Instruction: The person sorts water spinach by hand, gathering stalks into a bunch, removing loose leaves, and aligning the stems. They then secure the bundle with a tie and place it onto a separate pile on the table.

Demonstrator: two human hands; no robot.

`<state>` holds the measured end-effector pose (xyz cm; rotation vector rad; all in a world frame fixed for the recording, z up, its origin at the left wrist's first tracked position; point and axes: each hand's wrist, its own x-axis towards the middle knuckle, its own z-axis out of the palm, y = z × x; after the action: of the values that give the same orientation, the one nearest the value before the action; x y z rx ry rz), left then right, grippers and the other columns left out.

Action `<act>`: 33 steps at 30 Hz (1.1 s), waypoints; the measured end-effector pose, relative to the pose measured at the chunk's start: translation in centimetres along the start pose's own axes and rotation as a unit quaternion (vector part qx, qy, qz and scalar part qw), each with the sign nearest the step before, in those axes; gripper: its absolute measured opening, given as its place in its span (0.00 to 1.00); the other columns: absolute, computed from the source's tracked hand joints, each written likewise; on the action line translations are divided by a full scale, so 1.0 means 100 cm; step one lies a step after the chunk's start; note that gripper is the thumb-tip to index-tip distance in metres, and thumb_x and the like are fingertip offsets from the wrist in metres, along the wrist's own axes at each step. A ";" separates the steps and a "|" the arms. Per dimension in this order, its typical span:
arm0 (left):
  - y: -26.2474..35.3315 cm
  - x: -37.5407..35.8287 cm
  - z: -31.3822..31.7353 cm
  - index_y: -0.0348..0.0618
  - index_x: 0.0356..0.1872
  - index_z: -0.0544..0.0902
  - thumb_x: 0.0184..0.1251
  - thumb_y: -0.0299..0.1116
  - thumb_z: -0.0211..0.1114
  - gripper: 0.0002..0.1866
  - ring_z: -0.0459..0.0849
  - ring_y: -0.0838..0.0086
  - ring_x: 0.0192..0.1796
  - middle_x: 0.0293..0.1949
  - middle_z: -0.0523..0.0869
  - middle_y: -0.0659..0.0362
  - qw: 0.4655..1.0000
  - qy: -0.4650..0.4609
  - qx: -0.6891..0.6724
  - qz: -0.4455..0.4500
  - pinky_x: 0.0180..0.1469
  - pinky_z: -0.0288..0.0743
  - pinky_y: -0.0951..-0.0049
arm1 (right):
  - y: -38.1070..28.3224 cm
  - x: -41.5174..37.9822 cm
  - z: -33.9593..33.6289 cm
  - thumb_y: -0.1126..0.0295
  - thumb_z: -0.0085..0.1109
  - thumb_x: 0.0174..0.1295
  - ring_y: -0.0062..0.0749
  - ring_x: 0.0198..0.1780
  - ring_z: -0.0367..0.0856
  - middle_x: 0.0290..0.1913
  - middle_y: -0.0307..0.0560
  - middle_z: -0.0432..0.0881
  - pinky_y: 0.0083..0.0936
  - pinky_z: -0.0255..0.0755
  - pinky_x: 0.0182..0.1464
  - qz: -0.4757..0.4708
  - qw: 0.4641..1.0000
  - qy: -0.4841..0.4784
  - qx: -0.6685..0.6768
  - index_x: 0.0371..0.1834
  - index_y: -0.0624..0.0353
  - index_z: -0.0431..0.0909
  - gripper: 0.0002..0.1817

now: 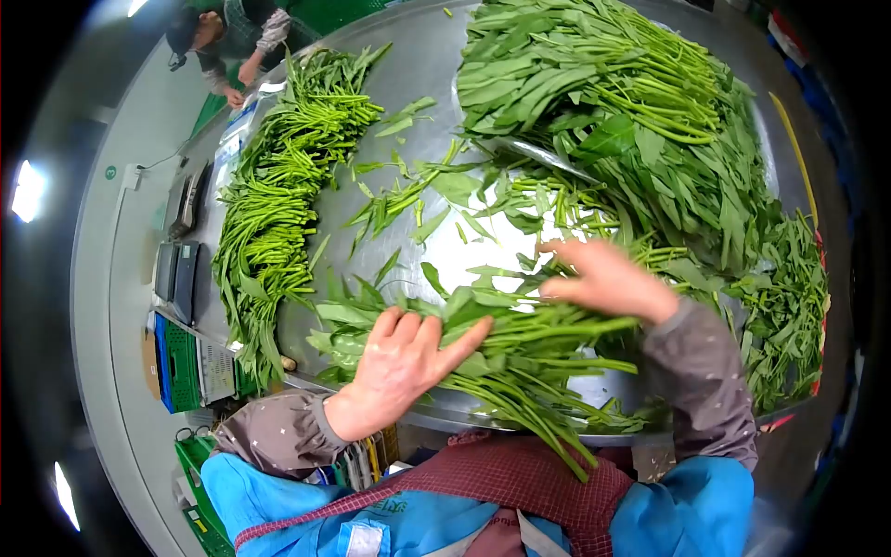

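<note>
A loose bunch of water spinach [520, 353] lies along the near edge of the metal table, stems pointing right and leaves left. My left hand [399, 362] grips it near the leafy end, with the fingers over the top. Just above its stems is my right hand [608, 283], slightly blurred, thumb and forefinger apart and nothing visible between them. Loose leaves and short stems [455, 190] are scattered beyond my hands. A large heap of water spinach [594, 74] fills the far right, with more greens [789, 316] at the right edge.
Bundled greens stand in a long row [278, 204] along the table's left side. A co-worker [232, 46] bends over the far left end. Green crates [184, 367] and dark trays [176, 278] sit left of the metal table [399, 46].
</note>
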<state>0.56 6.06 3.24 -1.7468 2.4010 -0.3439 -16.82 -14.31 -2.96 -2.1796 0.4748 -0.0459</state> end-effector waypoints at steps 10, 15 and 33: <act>-0.029 -0.035 0.007 0.46 0.55 0.71 0.38 0.26 0.65 0.33 0.77 0.63 0.28 0.25 0.78 0.56 0.935 -0.100 -0.284 -0.187 0.34 0.69 0.66 | 0.065 -0.044 -0.039 0.72 0.56 0.53 0.23 0.28 0.75 0.27 0.43 0.79 0.19 0.67 0.32 0.131 0.990 0.022 0.053 0.31 0.68 0.76 0.08; -0.041 -0.043 0.040 0.36 0.56 0.67 0.42 0.31 0.72 0.36 0.71 0.74 0.54 0.51 0.75 0.55 0.649 -0.149 -0.686 -0.295 0.58 0.62 0.73 | 0.029 -0.023 -0.038 0.71 0.58 0.53 0.22 0.41 0.75 0.43 0.46 0.78 0.17 0.68 0.41 0.009 0.987 0.140 0.080 0.40 0.68 0.75 0.13; -0.022 -0.028 0.032 0.52 0.59 0.66 0.42 0.37 0.69 0.37 0.81 0.54 0.33 0.32 0.82 0.50 0.908 -0.114 -0.250 -0.316 0.33 0.73 0.59 | -0.021 -0.015 0.044 0.69 0.52 0.56 0.22 0.27 0.71 0.30 0.39 0.75 0.20 0.67 0.29 0.213 0.867 0.141 0.427 0.31 0.64 0.76 0.09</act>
<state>4.25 7.79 0.77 -2.5939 1.7936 0.4405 -16.61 -9.27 -3.80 -1.1653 0.8932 -0.2807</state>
